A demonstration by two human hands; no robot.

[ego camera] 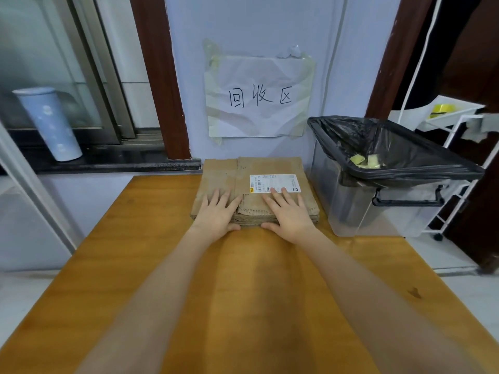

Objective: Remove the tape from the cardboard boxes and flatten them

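1. Cardboard [253,193], flattened and stacked, lay under both palms at the table's [162,265] far edge.
2. Left hand [218,211] pressed flat, fingers straight and spread.
3. Right hand [289,211] pressed likewise, fingertips touching the label [275,182].
4. Beyond its little finger stood the bin [391,171].

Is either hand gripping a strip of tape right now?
No, the left hand and right hand both lie flat, fingers straight, pressing on the flattened cardboard stack.

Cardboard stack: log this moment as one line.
stack: flattened cardboard, far table edge | left hand: flat on top | right hand: flat on top | bin: tape scraps
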